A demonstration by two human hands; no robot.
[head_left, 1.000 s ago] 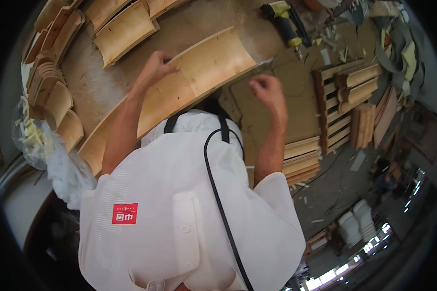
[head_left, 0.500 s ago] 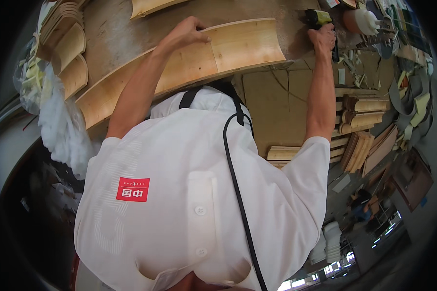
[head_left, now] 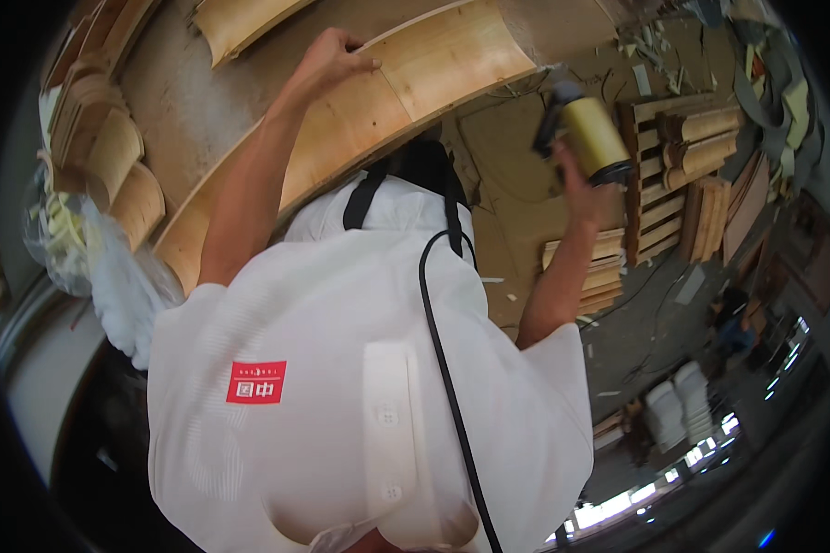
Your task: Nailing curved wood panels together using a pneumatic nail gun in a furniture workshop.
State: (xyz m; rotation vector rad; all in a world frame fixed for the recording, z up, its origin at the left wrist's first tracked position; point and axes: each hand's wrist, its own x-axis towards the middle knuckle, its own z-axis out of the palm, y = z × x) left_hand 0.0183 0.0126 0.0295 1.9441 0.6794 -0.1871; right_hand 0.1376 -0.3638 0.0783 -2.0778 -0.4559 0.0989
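A long curved plywood panel [head_left: 461, 55] lies across the workbench right in front of me, its pale hollow face turned up toward me. My left hand [head_left: 334, 66] pinches its far edge, the thumb on the inner face and the fingers partly hidden behind the rim. Off the panel's right end, my right hand [head_left: 579, 189] is wrapped around a yellow-and-black staple gun [head_left: 596, 134]. The tool is raised, apart from the wood, and both it and the hand are smeared by motion.
Another curved panel [head_left: 249, 23] lies farther back. Stacked curved pieces [head_left: 138, 207] and a plastic bag with white stuffing [head_left: 120, 276] are at the left. Wooden slats [head_left: 655, 198] and stacked curved wood [head_left: 705, 138] stand at the right, near foam scraps [head_left: 793, 111].
My right hand has lifted the staple gun off the bench and drawn it nearer to me. My left hand keeps its grip on the panel. The whole view has shifted.
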